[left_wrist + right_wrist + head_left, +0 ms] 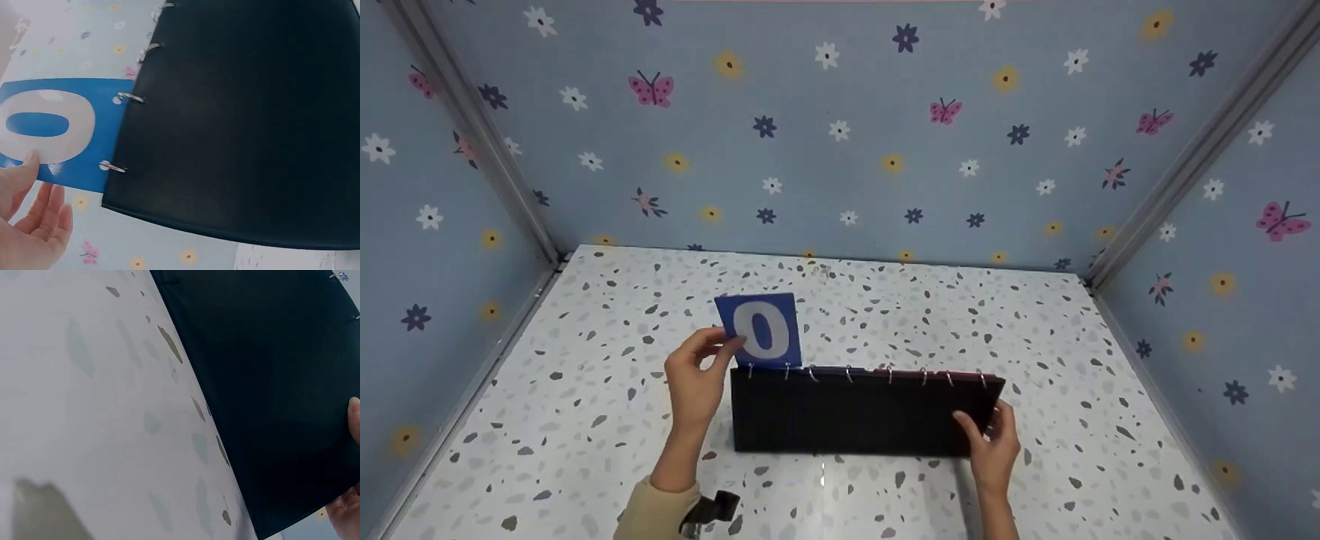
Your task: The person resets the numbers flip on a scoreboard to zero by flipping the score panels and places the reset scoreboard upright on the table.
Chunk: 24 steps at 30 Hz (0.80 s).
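A long black flip scoreboard (847, 412) stands on its edge on the table, its plain black side facing me and metal rings along its top edge. At its left end, a blue number card (769, 334) with a white 0 rises above the top on two rings. My left hand (697, 379) pinches this card at its left edge, thumb over the 0. In the left wrist view the thumb lies on the card (84, 135), the other fingers behind it. My right hand (994, 450) grips the scoreboard's right end, thumb on the black face and fingers behind.
Other blue and red cards (937, 373) show as thin edges behind the scoreboard's top. The white speckled table (585, 390) is enclosed by light blue walls (840, 90) with flowers and butterflies at the back and both sides. A black wrist strap (712, 508) sits on the left sleeve.
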Each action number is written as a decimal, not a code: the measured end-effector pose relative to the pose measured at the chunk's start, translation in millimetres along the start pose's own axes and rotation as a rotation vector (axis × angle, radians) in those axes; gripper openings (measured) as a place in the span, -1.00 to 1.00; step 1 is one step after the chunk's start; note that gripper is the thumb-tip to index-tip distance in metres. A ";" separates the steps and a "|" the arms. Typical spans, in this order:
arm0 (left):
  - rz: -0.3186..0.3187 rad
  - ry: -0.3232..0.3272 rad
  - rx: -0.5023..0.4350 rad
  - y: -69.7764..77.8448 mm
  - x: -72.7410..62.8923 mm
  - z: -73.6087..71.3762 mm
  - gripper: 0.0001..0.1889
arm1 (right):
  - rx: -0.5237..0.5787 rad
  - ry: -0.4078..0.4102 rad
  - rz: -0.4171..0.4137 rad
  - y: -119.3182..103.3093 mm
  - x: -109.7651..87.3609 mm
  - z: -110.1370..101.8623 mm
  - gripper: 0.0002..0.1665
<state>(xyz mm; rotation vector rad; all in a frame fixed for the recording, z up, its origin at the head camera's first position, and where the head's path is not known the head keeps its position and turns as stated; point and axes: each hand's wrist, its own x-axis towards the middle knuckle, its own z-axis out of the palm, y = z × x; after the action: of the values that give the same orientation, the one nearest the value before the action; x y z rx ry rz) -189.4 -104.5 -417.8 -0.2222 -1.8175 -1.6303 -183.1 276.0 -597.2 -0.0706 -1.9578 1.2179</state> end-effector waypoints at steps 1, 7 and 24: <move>-0.010 -0.003 0.022 1.5 3.0 1.6 -0.90 | 0.001 0.000 -0.002 -0.2 0.2 -0.1 -0.42; -0.040 -0.026 0.105 -19.6 17.4 8.2 -0.88 | 0.004 -0.001 0.008 -0.4 0.3 -0.1 -0.42; -0.210 -0.140 0.379 -63.6 25.5 3.2 -0.76 | -0.005 0.005 0.017 0.9 1.2 0.1 -0.44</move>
<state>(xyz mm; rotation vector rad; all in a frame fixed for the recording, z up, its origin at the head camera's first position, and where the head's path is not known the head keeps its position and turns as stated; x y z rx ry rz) -244.3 -122.1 -454.9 0.0257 -2.2799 -1.3959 -184.3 276.9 -597.1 -0.0934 -1.9595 1.2231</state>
